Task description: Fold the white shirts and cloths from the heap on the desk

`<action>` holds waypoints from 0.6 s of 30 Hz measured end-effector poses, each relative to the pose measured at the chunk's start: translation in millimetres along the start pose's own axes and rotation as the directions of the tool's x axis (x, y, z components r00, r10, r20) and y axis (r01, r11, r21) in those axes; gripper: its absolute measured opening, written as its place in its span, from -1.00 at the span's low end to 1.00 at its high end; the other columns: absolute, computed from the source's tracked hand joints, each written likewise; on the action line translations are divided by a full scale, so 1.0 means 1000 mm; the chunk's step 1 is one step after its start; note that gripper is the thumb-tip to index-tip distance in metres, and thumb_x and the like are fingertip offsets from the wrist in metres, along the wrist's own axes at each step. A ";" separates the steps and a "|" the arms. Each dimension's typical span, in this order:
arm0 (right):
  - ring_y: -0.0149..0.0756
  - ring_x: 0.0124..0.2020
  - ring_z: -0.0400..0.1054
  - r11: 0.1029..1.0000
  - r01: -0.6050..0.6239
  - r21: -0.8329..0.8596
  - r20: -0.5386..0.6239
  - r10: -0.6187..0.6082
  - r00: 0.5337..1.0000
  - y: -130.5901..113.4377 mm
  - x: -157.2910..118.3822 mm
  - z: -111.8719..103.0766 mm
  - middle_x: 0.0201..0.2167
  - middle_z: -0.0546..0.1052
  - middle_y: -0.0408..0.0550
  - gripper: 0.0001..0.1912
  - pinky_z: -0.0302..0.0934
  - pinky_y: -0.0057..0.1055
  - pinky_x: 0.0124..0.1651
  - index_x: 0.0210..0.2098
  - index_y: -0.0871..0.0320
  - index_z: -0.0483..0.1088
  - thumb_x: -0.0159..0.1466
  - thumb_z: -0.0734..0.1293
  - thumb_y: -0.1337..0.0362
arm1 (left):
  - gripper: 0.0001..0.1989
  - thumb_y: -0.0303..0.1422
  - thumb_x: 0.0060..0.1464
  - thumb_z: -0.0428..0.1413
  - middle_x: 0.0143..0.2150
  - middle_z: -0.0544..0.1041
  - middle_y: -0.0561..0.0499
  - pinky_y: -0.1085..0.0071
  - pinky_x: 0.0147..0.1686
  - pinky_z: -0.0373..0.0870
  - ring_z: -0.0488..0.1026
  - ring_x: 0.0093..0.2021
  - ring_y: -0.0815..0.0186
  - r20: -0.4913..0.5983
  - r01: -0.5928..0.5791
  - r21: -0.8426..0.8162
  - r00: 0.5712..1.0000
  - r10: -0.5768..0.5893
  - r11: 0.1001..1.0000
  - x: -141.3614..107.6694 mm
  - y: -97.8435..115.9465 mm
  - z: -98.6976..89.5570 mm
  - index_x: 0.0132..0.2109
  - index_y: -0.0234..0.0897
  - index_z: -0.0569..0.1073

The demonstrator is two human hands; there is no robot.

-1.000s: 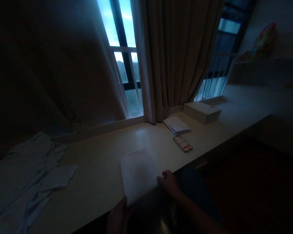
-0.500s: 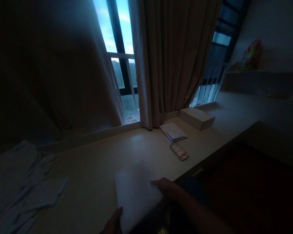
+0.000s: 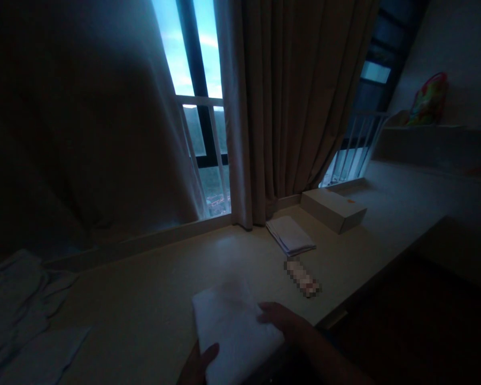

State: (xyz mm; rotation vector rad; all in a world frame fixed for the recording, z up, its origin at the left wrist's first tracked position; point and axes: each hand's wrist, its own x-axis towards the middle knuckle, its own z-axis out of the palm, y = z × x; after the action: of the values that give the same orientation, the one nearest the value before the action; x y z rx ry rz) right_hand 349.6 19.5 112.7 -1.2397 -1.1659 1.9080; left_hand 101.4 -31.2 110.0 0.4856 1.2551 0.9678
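Observation:
A folded white cloth (image 3: pixel 236 329) forms a neat rectangle at the near edge of the counter. My left hand (image 3: pixel 202 361) grips its lower left side, thumb on top and the other fingers mostly hidden beneath. On its right edge my right hand (image 3: pixel 278 321) is closed, with the fingers' undersides out of sight. Another folded white cloth (image 3: pixel 291 235) lies farther back, by the curtain. At the far left a loose, crumpled heap of white cloth (image 3: pixel 16 315) spreads over the counter. The light is dim, so fabric details are hard to make out.
The long pale counter (image 3: pixel 144 299) runs beneath the window. A white box (image 3: pixel 333 208) sits near the curtain (image 3: pixel 300 107), and a blurred-out flat item (image 3: pixel 302 278) lies in front of the folded cloth. A colourful toy-like object (image 3: pixel 427 101) stands on a shelf at right.
The view has tilted up slightly, so the room sits lower in the picture. Both hands still hold the folded cloth, which has shifted a little to the right.

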 end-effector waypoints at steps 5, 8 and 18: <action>-0.15 -0.21 0.47 0.996 0.072 0.058 -0.111 -0.065 0.992 -0.026 0.003 -0.074 -0.14 0.56 0.04 -0.41 0.29 -0.25 -0.15 0.02 0.18 0.42 -0.04 0.42 0.22 | -0.27 -0.16 -0.07 0.20 0.00 0.54 -0.22 0.14 -0.13 0.45 0.52 -0.07 0.06 0.208 -0.156 0.054 0.968 0.141 0.986 0.026 0.019 0.074 0.25 -0.22 0.22; -0.15 -0.17 0.46 0.991 0.137 0.007 -0.231 -0.131 0.964 -0.057 0.003 -0.130 -0.07 0.53 0.08 -0.44 0.31 -0.23 -0.12 0.02 0.18 0.41 -0.01 0.41 0.25 | -0.28 -0.16 -0.05 0.20 0.04 0.50 -0.24 0.21 -0.20 0.47 0.52 -0.10 0.12 0.255 -0.220 0.167 0.951 0.173 0.961 0.059 0.035 0.127 0.25 -0.22 0.21; -0.20 -0.33 0.47 0.949 0.147 -0.280 -0.595 -0.292 0.749 -0.172 0.036 -0.279 -0.30 0.58 0.10 -0.58 0.36 -0.30 -0.28 -0.09 0.28 0.47 0.04 0.44 0.32 | -0.44 -0.25 0.05 0.12 0.07 0.46 -0.15 0.39 -0.30 0.45 0.48 -0.20 0.33 0.417 -0.354 0.265 0.881 0.225 0.897 0.207 0.089 0.311 0.19 -0.17 0.20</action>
State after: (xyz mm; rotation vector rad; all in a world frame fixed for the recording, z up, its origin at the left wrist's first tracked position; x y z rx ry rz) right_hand 591.1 226.7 199.3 -1.6085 -1.0928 1.0573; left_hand 364.5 245.4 148.8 1.1075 1.0074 0.8578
